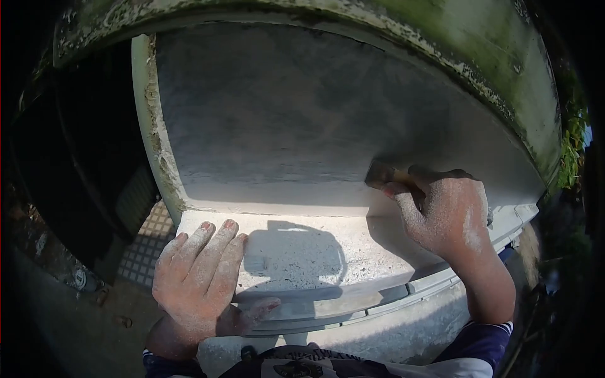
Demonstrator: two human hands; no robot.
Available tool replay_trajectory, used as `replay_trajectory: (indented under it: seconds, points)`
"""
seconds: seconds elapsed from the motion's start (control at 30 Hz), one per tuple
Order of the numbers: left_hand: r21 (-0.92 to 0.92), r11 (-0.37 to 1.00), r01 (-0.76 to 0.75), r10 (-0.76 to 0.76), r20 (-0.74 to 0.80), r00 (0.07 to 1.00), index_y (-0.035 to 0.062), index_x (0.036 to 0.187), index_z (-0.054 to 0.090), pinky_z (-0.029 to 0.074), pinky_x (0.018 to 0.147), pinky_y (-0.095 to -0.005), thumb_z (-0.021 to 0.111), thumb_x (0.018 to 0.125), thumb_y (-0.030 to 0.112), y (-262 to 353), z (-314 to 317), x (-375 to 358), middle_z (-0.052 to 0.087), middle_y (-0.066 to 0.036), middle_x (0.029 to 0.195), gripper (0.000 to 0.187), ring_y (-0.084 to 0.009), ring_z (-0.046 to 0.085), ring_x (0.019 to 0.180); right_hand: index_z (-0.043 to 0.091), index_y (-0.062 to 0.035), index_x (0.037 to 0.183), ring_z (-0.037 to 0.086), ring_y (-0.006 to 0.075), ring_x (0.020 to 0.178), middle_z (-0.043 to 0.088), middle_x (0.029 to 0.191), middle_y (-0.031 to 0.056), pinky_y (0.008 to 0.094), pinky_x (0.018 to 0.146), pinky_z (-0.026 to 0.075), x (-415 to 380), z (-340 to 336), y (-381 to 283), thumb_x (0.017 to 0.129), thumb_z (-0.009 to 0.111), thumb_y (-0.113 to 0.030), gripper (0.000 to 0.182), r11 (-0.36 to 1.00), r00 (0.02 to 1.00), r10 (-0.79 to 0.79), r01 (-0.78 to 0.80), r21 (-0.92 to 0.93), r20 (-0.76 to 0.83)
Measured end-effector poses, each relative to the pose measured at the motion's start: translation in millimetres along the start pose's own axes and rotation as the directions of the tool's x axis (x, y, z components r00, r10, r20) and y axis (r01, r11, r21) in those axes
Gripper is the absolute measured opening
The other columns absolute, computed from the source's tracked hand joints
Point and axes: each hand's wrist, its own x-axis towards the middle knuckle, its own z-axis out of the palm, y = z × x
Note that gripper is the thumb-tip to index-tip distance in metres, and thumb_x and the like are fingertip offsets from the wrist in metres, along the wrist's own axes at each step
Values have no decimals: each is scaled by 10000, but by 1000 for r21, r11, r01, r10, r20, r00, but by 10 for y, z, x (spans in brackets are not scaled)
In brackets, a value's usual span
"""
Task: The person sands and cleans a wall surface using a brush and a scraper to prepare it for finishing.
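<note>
Dust covers both hands. My right hand (444, 205) is closed round the handle of a small flat tool (382, 173), whose dark end lies against the lower right part of a grey plastered wall (283, 113); the exact kind of tool is hard to make out. My left hand (205, 277) rests palm down on the left end of a white speckled ledge (296, 252), fingers spread and holding nothing. The ledge runs along the foot of the wall, and a shadow falls across its middle.
A mossy, weathered concrete edge (485, 57) arches over the top and right. At the left stands a rough-edged upright (154, 120), with a dark opening beyond it and patterned tiles (148, 242) below. Stepped mouldings (315, 310) lie under the ledge. Green leaves (572, 148) show at the right.
</note>
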Motion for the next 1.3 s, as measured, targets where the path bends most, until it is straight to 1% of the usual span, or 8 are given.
replay_trajectory:
  seconds: [0.23, 0.33, 0.47, 0.57, 0.8, 1.0, 1.13, 1.3]
  points:
    - [-9, 999, -34, 34, 9, 999, 39, 1097, 759, 531, 1010, -519, 515, 927, 677, -30, -11, -27, 772, -144, 1115, 704, -339, 722, 1079, 802, -110, 924, 719, 326, 620, 695, 635, 144, 430, 635, 591, -90, -52, 69, 931, 614, -373, 323, 997, 998, 57, -57, 61, 1]
    - [-17, 999, -37, 37, 34, 999, 38, 1109, 757, 536, 999, -509, 529, 930, 668, -41, -7, -36, 772, -141, 1119, 693, -336, 727, 1069, 800, -105, 922, 720, 327, 620, 696, 634, 137, 427, 627, 590, -76, 89, -70, 927, 620, -363, 315, 993, 994, -99, 95, -69, -55]
    - [-48, 999, -11, 12, 35, 999, 56, 1121, 752, 557, 943, -478, 573, 939, 643, 15, -84, 60, 775, -116, 1121, 640, -302, 737, 1058, 797, -73, 858, 724, 339, 637, 696, 644, 160, 434, 646, 593, -79, 23, -138, 930, 618, -369, 353, 998, 992, 21, -13, -63, 125]
    - [-38, 999, -24, 25, 19, 1000, 16, 1106, 760, 529, 1020, -513, 504, 934, 680, -48, 13, -56, 769, -161, 1134, 732, -349, 727, 1082, 796, -55, 828, 722, 346, 637, 687, 632, 174, 435, 656, 596, -97, -56, -4, 938, 611, -366, 378, 997, 999, 52, -52, 50, 0]
    - [-63, 998, -8, 10, 37, 999, 35, 1123, 753, 537, 979, -494, 530, 947, 675, 0, -58, 15, 770, -149, 1123, 700, -317, 727, 1075, 809, -46, 896, 733, 325, 643, 707, 652, 161, 426, 661, 600, -89, -5, -181, 935, 611, -358, 372, 997, 988, 62, -56, -48, 143]
    - [-56, 998, -9, 13, 58, 998, 34, 1098, 758, 534, 967, -490, 563, 938, 684, 0, -91, 45, 763, -155, 1139, 697, -314, 724, 1084, 810, -57, 910, 727, 328, 642, 704, 653, 165, 424, 663, 597, -79, 105, -175, 930, 615, -362, 363, 1000, 1000, -1, 1, 12, 32]
    - [-73, 997, 1, 5, 81, 997, 44, 1086, 763, 537, 966, -495, 593, 912, 698, 0, -121, 57, 764, -145, 1139, 698, -312, 725, 1089, 812, -64, 891, 729, 329, 650, 705, 659, 174, 426, 658, 590, -77, -61, -192, 923, 627, -360, 351, 997, 981, 72, -67, -31, 180]
    - [-37, 999, -5, 7, 34, 999, 53, 1080, 755, 537, 965, -494, 602, 926, 660, -6, -76, 32, 766, -134, 1142, 645, -302, 727, 1087, 813, -67, 875, 725, 325, 646, 703, 654, 162, 429, 653, 586, -52, 36, -178, 937, 622, -365, 359, 998, 995, 53, -52, -19, 79]
